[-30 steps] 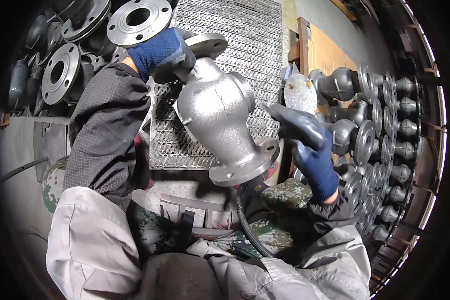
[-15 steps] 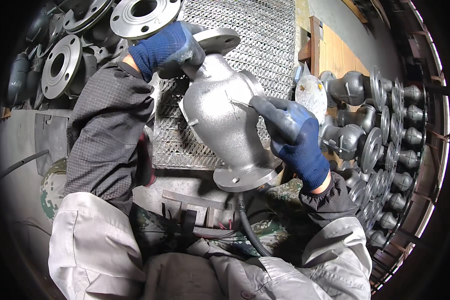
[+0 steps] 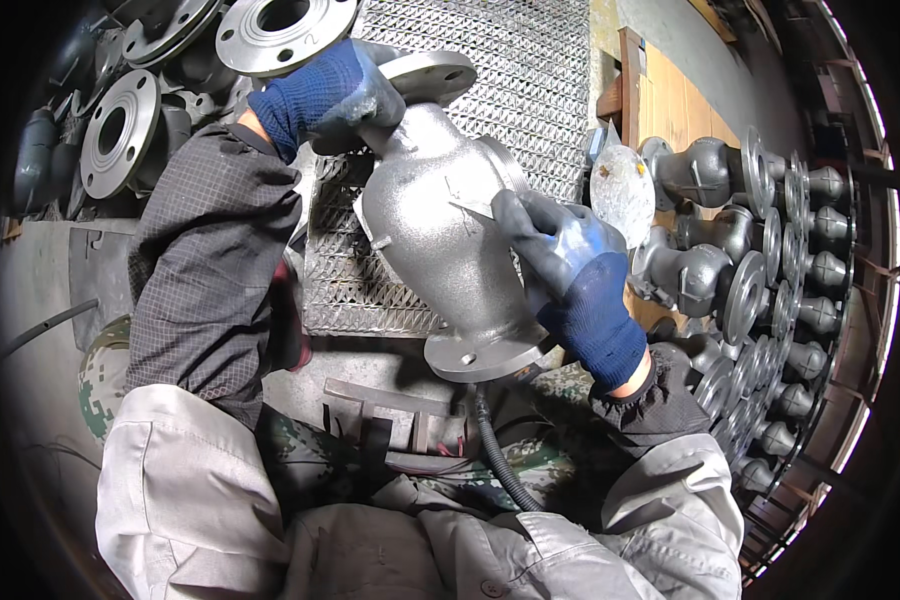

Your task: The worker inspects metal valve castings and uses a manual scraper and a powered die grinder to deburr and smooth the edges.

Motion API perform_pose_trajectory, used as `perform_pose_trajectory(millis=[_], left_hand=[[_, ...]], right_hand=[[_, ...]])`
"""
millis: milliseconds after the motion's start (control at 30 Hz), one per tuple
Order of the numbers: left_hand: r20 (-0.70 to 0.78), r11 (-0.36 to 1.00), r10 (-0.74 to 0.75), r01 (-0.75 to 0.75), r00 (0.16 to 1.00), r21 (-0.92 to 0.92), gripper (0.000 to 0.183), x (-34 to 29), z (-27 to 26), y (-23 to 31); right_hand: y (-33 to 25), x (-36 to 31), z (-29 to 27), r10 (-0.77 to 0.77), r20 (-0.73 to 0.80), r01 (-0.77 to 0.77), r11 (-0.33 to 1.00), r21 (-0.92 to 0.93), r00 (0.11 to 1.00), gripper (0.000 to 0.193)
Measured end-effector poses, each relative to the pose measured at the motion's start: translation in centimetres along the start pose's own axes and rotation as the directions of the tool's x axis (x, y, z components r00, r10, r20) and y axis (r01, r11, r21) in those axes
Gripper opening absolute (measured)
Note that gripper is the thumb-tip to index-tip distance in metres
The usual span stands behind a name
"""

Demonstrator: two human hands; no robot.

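Note:
A silver-grey cast valve body with a round flange at each end stands tilted on a metal mesh worktop. My left hand, in a blue glove, is closed round its neck just under the upper flange. The lower flange hangs over the near edge of the worktop. My right hand, also gloved in blue, is closed on a thin, flat, pale blade-like piece. Its pointed tip lies against the raised mark on the body's side; the rest is hidden by my fingers.
Several flanged castings are heaped at the far left. Rows of similar valve bodies stand at the right, beside a cardboard sheet and a greyish oval plate. Below the worktop are a metal frame and a black corrugated hose.
My right hand has shifted slightly left and toward me along the body's side, turning so more of the pale piece shows. The left hand and casting have moved a little left.

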State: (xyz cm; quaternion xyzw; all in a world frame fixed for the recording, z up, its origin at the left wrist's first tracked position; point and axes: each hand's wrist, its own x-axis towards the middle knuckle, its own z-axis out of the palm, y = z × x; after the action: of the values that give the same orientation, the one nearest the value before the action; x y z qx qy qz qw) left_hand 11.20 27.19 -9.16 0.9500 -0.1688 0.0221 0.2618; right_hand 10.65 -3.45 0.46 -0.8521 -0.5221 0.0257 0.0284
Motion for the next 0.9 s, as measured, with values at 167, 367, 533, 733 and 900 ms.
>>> perform_pose_trajectory(millis=[167, 367, 533, 733, 900], left_hand=[[-0.023, 0.843, -0.189, 0.15, 0.982, -0.516, 0.041, 0.0, 0.4, -0.1], [0.085, 0.82, -0.316, 0.317, 0.945, -0.476, 0.051, 0.4, 0.4, 0.3], [0.023, 0.934, -0.219, 0.217, 0.975, -0.282, 0.053, 0.2, 0.1, 0.0], [0.009, 0.831, -0.312, 0.277, 0.95, -0.481, 0.049, 0.3, 0.3, 0.9], [-0.026, 0.932, 0.239, -0.222, 0.971, 0.285, 0.047, -0.2, -0.3, -0.3]], right_hand=[[0.1, -0.4, 0.5, 0.03, -0.042, -0.03, 1.0, 0.005, 0.999, 0.03], [0.7, -0.8, 0.6, 0.015, -0.088, -0.006, 0.995, 0.097, 0.996, 0.045], [0.8, -0.7, -0.1, 0.004, -0.103, 0.014, 0.986, 0.168, 0.995, 0.052], [0.8, -0.2, -0.7, -0.016, -0.073, 0.025, 0.991, 0.129, 0.997, 0.048], [1.4, 0.1, -0.3, -0.051, -0.06, 0.058, 0.992, 0.116, 0.997, 0.07]])
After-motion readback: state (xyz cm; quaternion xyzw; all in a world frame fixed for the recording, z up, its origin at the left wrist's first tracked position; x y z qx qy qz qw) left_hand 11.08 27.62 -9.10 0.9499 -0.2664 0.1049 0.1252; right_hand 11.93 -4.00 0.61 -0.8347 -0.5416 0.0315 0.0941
